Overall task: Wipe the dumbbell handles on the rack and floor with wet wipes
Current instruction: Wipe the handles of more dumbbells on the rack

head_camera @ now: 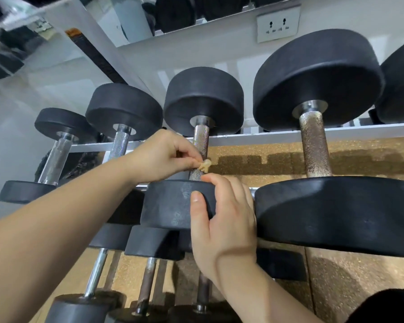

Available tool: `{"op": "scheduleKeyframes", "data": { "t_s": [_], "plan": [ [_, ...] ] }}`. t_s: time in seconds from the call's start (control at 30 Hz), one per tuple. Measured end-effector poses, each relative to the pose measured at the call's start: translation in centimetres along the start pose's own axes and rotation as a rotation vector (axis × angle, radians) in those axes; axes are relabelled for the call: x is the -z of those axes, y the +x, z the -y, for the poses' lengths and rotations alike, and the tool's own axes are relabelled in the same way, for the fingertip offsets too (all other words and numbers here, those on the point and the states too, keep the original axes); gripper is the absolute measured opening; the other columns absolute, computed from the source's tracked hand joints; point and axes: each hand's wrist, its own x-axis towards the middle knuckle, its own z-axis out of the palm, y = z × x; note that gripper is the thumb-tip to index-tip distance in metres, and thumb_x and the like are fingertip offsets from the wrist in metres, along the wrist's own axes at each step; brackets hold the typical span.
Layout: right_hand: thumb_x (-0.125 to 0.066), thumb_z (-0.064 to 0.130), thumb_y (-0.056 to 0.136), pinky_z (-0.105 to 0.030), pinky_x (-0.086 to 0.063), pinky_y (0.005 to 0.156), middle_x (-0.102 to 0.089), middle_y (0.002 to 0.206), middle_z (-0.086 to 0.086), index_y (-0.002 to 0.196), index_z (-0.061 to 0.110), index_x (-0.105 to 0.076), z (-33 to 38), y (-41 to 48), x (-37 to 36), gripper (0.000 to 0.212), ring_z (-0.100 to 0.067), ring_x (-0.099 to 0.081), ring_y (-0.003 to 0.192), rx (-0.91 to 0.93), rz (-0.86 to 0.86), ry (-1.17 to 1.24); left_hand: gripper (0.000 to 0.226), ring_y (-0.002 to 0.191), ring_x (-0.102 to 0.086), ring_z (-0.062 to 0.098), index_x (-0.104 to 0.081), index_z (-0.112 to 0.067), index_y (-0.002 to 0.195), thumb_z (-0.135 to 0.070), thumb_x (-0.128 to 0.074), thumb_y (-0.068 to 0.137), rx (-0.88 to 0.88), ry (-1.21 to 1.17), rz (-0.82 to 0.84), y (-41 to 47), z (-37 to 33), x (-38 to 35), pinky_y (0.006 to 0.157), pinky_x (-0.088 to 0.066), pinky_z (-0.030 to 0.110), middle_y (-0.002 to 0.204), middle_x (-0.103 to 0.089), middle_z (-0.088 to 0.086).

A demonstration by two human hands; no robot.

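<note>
pinching a wadded wet wipe [204, 164] in my left hand [163, 157] against the knurled dumbbell handle [201, 145] on the rack [266, 135] (forearm stretched across), i grip its near head [170, 206] with my right hand [226, 220], fingers curled.

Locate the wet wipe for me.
In the head view, the wipe is centre frame, pinched by the left hand against the handle of the third dumbbell from the left, just above the right hand.

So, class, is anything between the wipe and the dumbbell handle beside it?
Nothing visible: the left hand pinches the wipe against the handle, while the right hand grips the near weight head below it.
</note>
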Motion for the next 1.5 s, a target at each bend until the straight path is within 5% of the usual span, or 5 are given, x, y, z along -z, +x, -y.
{"op": "scheduleKeyframes", "data": {
  "t_s": [0.1,0.23,0.7,1.13,1.5],
  "plan": [
    [-0.039,0.047,0.095,-0.032,-0.040,0.098,-0.053,0.114,0.012,0.120,0.025,-0.058,-0.1,0.0,0.1,0.038,-0.013,-0.047,0.110,0.025,0.000,-0.004,0.003,0.058,-0.052,0.015,-0.082,-0.018,0.083,-0.015,-0.082,0.082,0.208,-0.219,0.100,-1.4,1.0,1.2,0.058,-0.043,0.027,0.068,-0.066,0.018],
    [-0.038,0.046,0.097,-0.036,-0.040,0.100,-0.054,0.117,0.010,0.124,0.023,-0.057,0.0,0.1,0.7,0.040,-0.013,-0.046,0.113,0.047,0.060,-0.019,0.009,0.058,-0.049,0.019,-0.079,-0.015,0.079,-0.012,-0.077,0.087,0.380,-0.460,-0.361,-3.3,1.9,1.5,0.057,-0.042,0.031,0.060,-0.060,0.007],
    [-0.061,0.038,0.096,-0.038,-0.050,0.096,-0.067,0.114,0.011,0.129,0.036,-0.060,10.8,7.6,-4.5,0.033,-0.010,-0.062,0.105,0.236,0.656,-0.128,0.008,0.079,-0.071,0.020,-0.078,-0.017,0.094,-0.016,-0.070,0.094,0.321,-0.749,-0.953,-13.8,0.6,2.0,0.070,-0.059,0.037,0.089,-0.076,0.003],
    [-0.070,0.025,0.093,-0.033,-0.055,0.069,-0.060,0.055,0.008,0.070,0.013,-0.061,13.4,13.9,-12.8,0.027,-0.017,-0.066,0.073,0.029,0.803,0.072,0.014,0.065,-0.059,0.007,-0.076,-0.030,0.099,-0.035,-0.080,0.086,0.409,-0.328,-0.832,-14.7,8.9,6.1,0.066,-0.050,0.024,0.078,-0.070,-0.007],
    [-0.061,-0.006,0.087,-0.028,-0.050,0.060,-0.063,0.074,-0.014,0.088,0.009,-0.068,10.9,14.8,-15.9,0.016,-0.018,-0.056,0.063,-0.102,0.674,0.241,0.018,0.070,-0.072,0.025,-0.061,-0.007,0.086,0.010,-0.062,0.090,0.421,-0.980,-0.656,-13.5,11.1,7.0,0.067,-0.059,0.035,0.077,-0.071,0.015]
  ]
}}
